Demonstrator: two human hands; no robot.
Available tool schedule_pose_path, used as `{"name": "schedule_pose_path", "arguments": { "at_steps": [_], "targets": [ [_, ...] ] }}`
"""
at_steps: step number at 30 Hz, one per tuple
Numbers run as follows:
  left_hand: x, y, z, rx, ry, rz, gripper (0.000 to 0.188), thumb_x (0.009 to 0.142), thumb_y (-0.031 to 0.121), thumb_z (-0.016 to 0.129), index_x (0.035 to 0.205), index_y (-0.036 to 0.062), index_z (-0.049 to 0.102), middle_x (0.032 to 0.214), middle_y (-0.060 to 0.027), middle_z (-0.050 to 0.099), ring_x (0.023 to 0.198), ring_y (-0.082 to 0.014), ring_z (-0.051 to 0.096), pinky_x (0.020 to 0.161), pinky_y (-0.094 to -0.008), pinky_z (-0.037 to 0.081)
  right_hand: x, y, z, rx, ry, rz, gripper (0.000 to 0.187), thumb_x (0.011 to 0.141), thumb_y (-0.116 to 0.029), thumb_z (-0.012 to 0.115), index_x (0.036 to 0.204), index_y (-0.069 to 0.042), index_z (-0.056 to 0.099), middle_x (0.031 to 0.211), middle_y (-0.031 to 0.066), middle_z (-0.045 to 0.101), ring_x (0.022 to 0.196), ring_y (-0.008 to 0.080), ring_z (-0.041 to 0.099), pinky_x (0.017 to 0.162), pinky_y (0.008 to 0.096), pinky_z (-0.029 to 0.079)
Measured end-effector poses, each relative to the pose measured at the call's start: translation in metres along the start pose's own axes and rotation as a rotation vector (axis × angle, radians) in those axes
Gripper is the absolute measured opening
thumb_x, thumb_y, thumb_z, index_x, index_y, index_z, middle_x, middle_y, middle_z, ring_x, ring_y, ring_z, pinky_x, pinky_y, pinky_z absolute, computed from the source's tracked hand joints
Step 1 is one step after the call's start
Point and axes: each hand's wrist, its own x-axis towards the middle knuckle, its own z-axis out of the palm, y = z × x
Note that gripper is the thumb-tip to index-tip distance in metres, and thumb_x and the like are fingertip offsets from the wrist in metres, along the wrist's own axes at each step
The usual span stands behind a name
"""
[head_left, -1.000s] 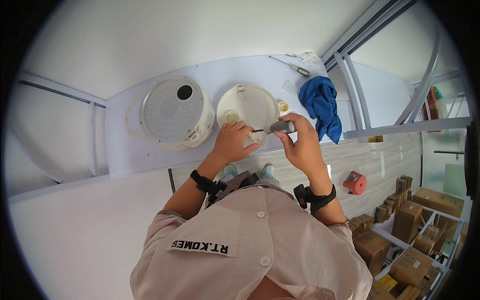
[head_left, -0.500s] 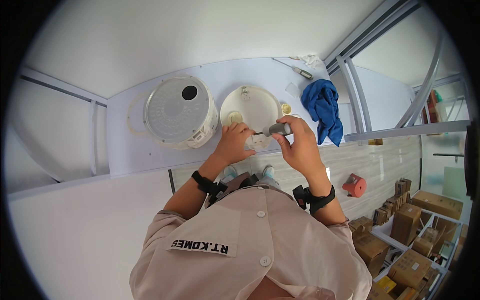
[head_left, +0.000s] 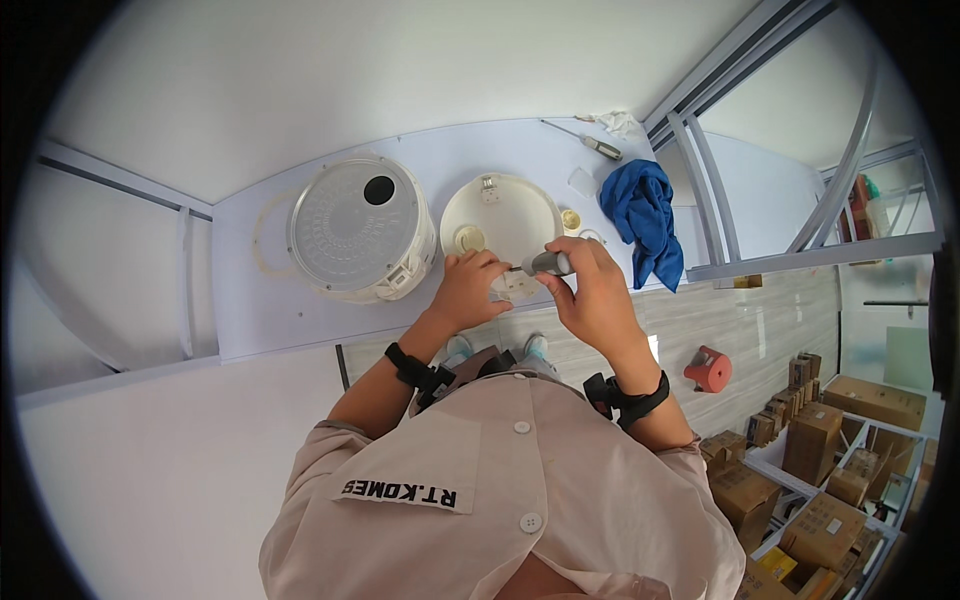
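Note:
My right hand [head_left: 598, 298] grips a screwdriver by its grey handle [head_left: 548, 263], thumb and fingers wrapped round it. The dark shaft points left, toward a hinge-like fitting [head_left: 520, 281] at the near edge of a shallow, round white lid [head_left: 525, 213]. Over that lid's near left rim, my left hand [head_left: 468, 287] is closed, its fingertips beside the screwdriver's tip and its thumb below the fitting. Whether the tip sits in a screw is too small to tell. Inside the lid lies a cream round cap [head_left: 469, 238]; a metal latch [head_left: 489, 189] shows at its far edge.
To the left stands a round white drum [head_left: 360, 225] with a grey top and a black disc. On the right lie a blue cloth [head_left: 640, 215], another screwdriver [head_left: 602, 148], a clear plastic piece [head_left: 582, 182] and a small yellow ring [head_left: 570, 219]. A red stool [head_left: 708, 370] stands on the floor.
The screwdriver's handle has shifted slightly left and turned in my right hand, whose fingers have moved along with it. My left hand stays nearly still.

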Motion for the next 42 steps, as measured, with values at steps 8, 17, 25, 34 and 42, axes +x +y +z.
{"name": "schedule_pose_path", "arguments": {
  "at_steps": [8,17,25,34,42],
  "targets": [
    [0.0,0.002,0.001,0.02,-0.003,-0.016,0.062,0.072,0.039,0.094,0.127,0.0137,0.081,0.12,-0.0014,0.072,0.117,-0.0252,0.065,0.101,-0.0461,0.04,0.002,-0.003,0.0,-0.017,-0.03,0.01,0.04,0.091,-0.007,0.086,0.125,-0.004,0.066,0.106,0.0151,0.072,0.099,0.0391,0.069,0.084,0.0486,0.056],
    [0.0,0.002,0.01,0.081,0.079,0.037,0.059,0.073,0.043,0.092,0.123,0.014,0.083,0.117,-0.0016,0.072,0.112,-0.0235,0.066,0.096,-0.0438,0.041,0.008,-0.005,0.002,-0.258,-0.089,-0.169,0.04,0.087,-0.034,0.091,0.111,-0.009,0.071,0.088,0.0071,0.071,0.081,0.0293,0.071,0.07,0.0418,0.054],
    [0.013,0.011,0.032,0.108,0.257,0.116,0.041,0.075,0.042,0.087,0.105,0.0145,0.084,0.098,-0.0001,0.073,0.097,-0.0251,0.069,0.088,-0.0447,0.044,-0.006,-0.011,0.005,-0.464,-0.076,0.096,0.044,0.085,-0.038,0.09,0.112,-0.009,0.07,0.087,0.0066,0.068,0.077,0.0282,0.07,0.064,0.0402,0.053],
    [0.024,0.026,0.032,0.254,0.227,0.136,0.054,0.063,0.05,0.096,0.094,0.0094,0.079,0.098,-0.0037,0.068,0.099,-0.0241,0.064,0.1,-0.0454,0.04,-0.019,-0.016,-0.013,-0.244,-0.02,-0.018,0.049,0.088,-0.008,0.083,0.131,-0.002,0.061,0.108,0.0176,0.066,0.095,0.0423,0.07,0.077,0.0479,0.057],
    [0.025,0.024,0.033,0.238,0.121,0.075,0.062,0.065,0.053,0.097,0.105,0.0091,0.08,0.103,-0.0044,0.07,0.104,-0.0244,0.066,0.1,-0.0449,0.041,-0.013,-0.046,-0.01,-0.607,-0.343,0.475,0.033,0.095,-0.022,0.08,0.118,-0.005,0.062,0.102,0.015,0.063,0.089,0.0327,0.071,0.06,0.0427,0.054]
  ]
}}
